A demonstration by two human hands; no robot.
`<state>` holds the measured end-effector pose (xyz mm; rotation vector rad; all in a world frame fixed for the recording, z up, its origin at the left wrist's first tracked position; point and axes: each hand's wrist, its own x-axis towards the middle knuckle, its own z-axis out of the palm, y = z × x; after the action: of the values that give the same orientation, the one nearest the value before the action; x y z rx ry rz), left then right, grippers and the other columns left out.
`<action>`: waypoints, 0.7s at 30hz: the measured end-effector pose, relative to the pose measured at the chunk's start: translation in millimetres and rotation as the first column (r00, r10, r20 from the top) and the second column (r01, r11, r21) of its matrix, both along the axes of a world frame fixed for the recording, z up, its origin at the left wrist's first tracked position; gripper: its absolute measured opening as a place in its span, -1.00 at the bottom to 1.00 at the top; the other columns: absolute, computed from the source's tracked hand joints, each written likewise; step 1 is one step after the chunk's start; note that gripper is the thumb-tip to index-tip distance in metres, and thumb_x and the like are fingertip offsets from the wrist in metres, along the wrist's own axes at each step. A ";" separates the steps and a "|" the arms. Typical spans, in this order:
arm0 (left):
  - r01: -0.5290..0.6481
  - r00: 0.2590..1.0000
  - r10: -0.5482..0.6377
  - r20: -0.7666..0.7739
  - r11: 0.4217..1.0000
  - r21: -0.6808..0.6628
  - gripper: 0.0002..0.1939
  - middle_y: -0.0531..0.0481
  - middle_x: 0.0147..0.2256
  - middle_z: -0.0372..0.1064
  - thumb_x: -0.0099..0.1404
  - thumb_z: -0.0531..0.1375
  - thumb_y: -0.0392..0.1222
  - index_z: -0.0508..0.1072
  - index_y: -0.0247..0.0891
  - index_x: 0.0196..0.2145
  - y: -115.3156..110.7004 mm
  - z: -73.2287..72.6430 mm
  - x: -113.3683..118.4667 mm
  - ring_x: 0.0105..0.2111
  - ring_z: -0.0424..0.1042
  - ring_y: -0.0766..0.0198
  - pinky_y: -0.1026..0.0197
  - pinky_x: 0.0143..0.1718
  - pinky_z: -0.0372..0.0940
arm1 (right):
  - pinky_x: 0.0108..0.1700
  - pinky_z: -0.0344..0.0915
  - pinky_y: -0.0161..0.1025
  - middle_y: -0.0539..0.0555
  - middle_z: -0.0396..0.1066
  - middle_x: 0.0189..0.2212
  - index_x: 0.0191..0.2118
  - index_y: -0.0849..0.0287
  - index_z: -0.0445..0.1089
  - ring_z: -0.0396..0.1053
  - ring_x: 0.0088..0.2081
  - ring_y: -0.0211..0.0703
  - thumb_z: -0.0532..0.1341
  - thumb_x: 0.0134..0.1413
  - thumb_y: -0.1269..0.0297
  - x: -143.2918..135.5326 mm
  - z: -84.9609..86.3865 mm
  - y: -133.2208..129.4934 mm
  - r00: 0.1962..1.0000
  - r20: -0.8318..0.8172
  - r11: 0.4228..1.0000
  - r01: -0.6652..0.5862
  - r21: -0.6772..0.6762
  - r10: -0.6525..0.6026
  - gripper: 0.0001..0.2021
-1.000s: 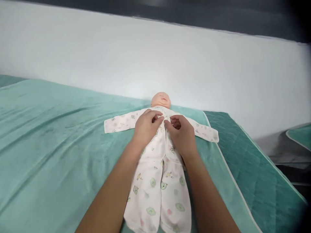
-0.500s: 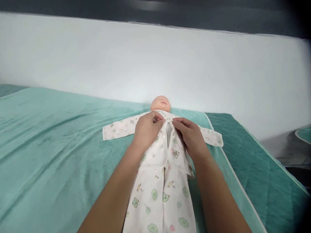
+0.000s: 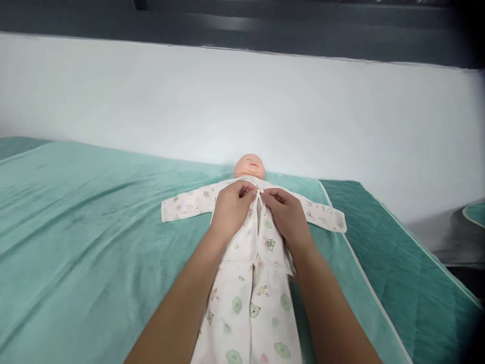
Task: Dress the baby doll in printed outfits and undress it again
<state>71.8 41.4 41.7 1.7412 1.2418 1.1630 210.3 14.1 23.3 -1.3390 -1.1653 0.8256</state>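
Pinched tight, your left hand [image 3: 233, 210] and right hand [image 3: 287, 215] each grip a front edge of the printed top [image 3: 242, 241], fingertips nearly meeting just below the collar [image 3: 248, 178], a narrow slit gaping beneath. That top lies on the doll [image 3: 249, 167], sleeves [image 3: 187, 203] flung out either side, head just beyond your fingers, printed trousers [image 3: 240, 316] running toward you. Green cover [image 3: 94, 242] spreads wide and wrinkled on your left; rightward, its pale edging [image 3: 370, 284] comes sooner, then the darker quilted mat [image 3: 409, 273]. White wall [image 3: 242, 101] stands close behind the head, dark beam [image 3: 227, 23] above.
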 end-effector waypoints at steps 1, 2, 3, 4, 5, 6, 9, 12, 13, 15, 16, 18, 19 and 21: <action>0.003 1.000 -0.003 0.006 1.000 0.002 -0.84 0.06 -0.39 0.48 0.28 0.15 -0.16 0.53 -0.19 -0.32 0.0 0.0 -0.6 -0.38 0.41 0.30 0.26 -0.33 0.24 | -0.22 0.26 -0.25 0.00 0.52 -0.35 -0.30 0.12 0.52 0.38 -0.30 -0.17 0.26 0.04 0.10 0.3 -0.1 0.0 0.999 -0.035 1.000 0.002 0.003 -0.002 -0.79; 0.006 1.000 -0.006 0.010 1.000 0.003 -0.84 0.06 -0.39 0.48 0.28 0.15 -0.15 0.53 -0.19 -0.32 -0.1 0.0 -1.0 -0.38 0.41 0.30 0.27 -0.34 0.24 | -0.20 0.27 -0.25 0.01 0.53 -0.32 -0.28 0.11 0.53 0.39 -0.27 -0.16 0.26 0.04 0.10 0.5 -0.1 -0.1 0.998 -0.060 1.000 0.005 0.014 -0.004 -0.78; 0.006 1.000 -0.006 0.013 1.000 0.000 -0.84 0.06 -0.39 0.48 0.27 0.15 -0.15 0.53 -0.19 -0.32 -0.1 0.2 -1.2 -0.38 0.41 0.31 0.27 -0.34 0.24 | -0.17 0.28 -0.24 0.01 0.54 -0.30 -0.27 0.11 0.54 0.41 -0.24 -0.15 0.26 0.04 0.09 0.3 0.2 -0.3 0.997 -0.072 1.000 0.006 0.030 -0.004 -0.77; 0.004 1.000 -0.004 0.016 1.000 -0.004 -0.84 0.06 -0.38 0.48 0.27 0.16 -0.15 0.54 -0.19 -0.32 -0.1 0.3 -1.3 -0.38 0.41 0.31 0.27 -0.35 0.24 | -0.14 0.29 -0.23 0.02 0.55 -0.27 -0.25 0.11 0.54 0.42 -0.21 -0.13 0.25 0.04 0.09 -0.1 0.5 -0.6 0.997 -0.074 0.999 0.003 0.045 0.001 -0.76; 0.000 1.000 0.000 0.020 1.000 -0.010 -0.85 0.06 -0.39 0.48 0.26 0.17 -0.15 0.54 -0.19 -0.32 0.0 0.4 -1.4 -0.39 0.41 0.31 0.28 -0.36 0.23 | -0.12 0.30 -0.22 0.02 0.55 -0.26 -0.25 0.11 0.54 0.43 -0.19 -0.12 0.25 0.05 0.08 -0.6 0.8 -0.9 0.997 -0.071 0.998 -0.002 0.057 0.006 -0.76; -0.004 1.000 0.005 0.023 1.000 -0.018 -0.85 0.06 -0.39 0.48 0.25 0.18 -0.15 0.55 -0.19 -0.32 0.1 0.5 -1.3 -0.39 0.41 0.30 0.28 -0.37 0.23 | -0.11 0.30 -0.21 0.02 0.55 -0.26 -0.25 0.11 0.55 0.44 -0.18 -0.11 0.26 0.04 0.08 -1.2 1.0 -1.1 0.998 -0.069 0.998 -0.007 0.062 0.011 -0.75; -0.015 1.000 0.016 0.027 0.999 -0.043 -0.86 0.06 -0.43 0.47 0.21 0.21 -0.15 0.57 -0.17 -0.32 0.6 0.4 -1.2 -0.43 0.39 0.30 0.28 -0.40 0.22 | -0.14 0.32 -0.21 0.03 0.54 -0.30 -0.23 0.12 0.54 0.44 -0.21 -0.11 0.28 0.02 0.06 -2.2 0.6 -1.2 0.994 -0.100 0.998 -0.034 0.052 0.039 -0.72; -0.026 0.999 0.028 0.037 0.997 -0.069 -0.87 0.06 -0.44 0.48 0.17 0.23 -0.16 0.57 -0.17 -0.33 0.6 -0.2 -0.8 -0.44 0.40 0.30 0.27 -0.39 0.24 | -0.22 0.30 -0.25 0.01 0.50 -0.35 -0.22 0.12 0.51 0.40 -0.30 -0.18 0.31 0.01 0.05 -1.4 -0.1 -0.8 0.993 -0.094 0.996 -0.070 0.052 0.075 -0.72; -0.032 0.998 0.035 0.042 0.997 -0.077 -0.88 0.05 -0.43 0.49 0.16 0.24 -0.17 0.57 -0.18 -0.33 0.5 -0.3 -0.7 -0.43 0.41 0.30 0.27 -0.39 0.25 | -0.25 0.29 -0.26 0.01 0.49 -0.37 -0.23 0.12 0.50 0.38 -0.33 -0.20 0.31 0.01 0.04 -0.9 -0.1 -0.8 0.994 -0.075 0.996 -0.078 0.052 0.082 -0.72; -0.038 0.997 0.043 0.057 0.995 -0.090 -0.89 0.04 -0.41 0.50 0.13 0.26 -0.19 0.56 -0.19 -0.34 0.2 -0.6 -1.0 -0.42 0.42 0.30 0.27 -0.37 0.26 | -0.30 0.26 -0.28 0.00 0.46 -0.39 -0.22 0.13 0.48 0.34 -0.38 -0.23 0.32 0.01 0.05 0.0 0.5 -0.8 0.995 -0.037 0.995 -0.090 0.046 0.092 -0.71; -0.034 0.997 0.040 0.067 0.995 -0.093 -0.89 0.04 -0.40 0.50 0.13 0.26 -0.20 0.55 -0.20 -0.35 0.0 -0.8 -1.3 -0.42 0.43 0.30 0.27 -0.37 0.27 | -0.32 0.26 -0.28 0.00 0.45 -0.39 -0.21 0.14 0.47 0.33 -0.39 -0.24 0.32 0.00 0.06 0.4 0.9 -0.8 0.995 -0.023 0.995 -0.095 0.039 0.096 -0.71; -0.007 0.996 0.015 0.087 0.996 -0.085 -0.90 0.03 -0.38 0.51 0.15 0.25 -0.20 0.54 -0.20 -0.34 -0.3 -1.4 -2.5 -0.40 0.44 0.30 0.27 -0.36 0.27 | -0.33 0.25 -0.28 -0.01 0.43 -0.38 -0.21 0.14 0.45 0.30 -0.40 -0.26 0.34 -0.02 0.08 0.8 1.8 -0.9 0.994 0.007 0.994 -0.107 0.025 0.106 -0.70; 0.007 0.996 -0.001 0.091 0.997 -0.074 -0.90 0.03 -0.38 0.51 0.16 0.24 -0.20 0.53 -0.20 -0.33 -0.4 -1.8 -3.3 -0.39 0.44 0.30 0.27 -0.35 0.27 | -0.33 0.25 -0.28 -0.01 0.42 -0.38 -0.20 0.14 0.44 0.29 -0.41 -0.26 0.35 -0.03 0.09 0.9 2.0 -0.8 0.994 0.026 0.994 -0.110 0.020 0.110 -0.70; 0.031 0.997 -0.026 0.077 0.998 -0.052 -0.89 0.04 -0.38 0.50 0.20 0.21 -0.20 0.53 -0.19 -0.32 -0.6 -2.7 -5.0 -0.38 0.44 0.30 0.27 -0.34 0.27 | -0.34 0.25 -0.28 -0.03 0.40 -0.40 -0.19 0.13 0.43 0.27 -0.42 -0.27 0.35 -0.04 0.11 0.8 2.2 -0.7 0.991 0.072 0.994 -0.110 0.012 0.109 -0.70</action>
<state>66.7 40.7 39.0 1.6550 1.1879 1.1591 211.1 13.5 25.4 -1.3095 -1.3086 0.8513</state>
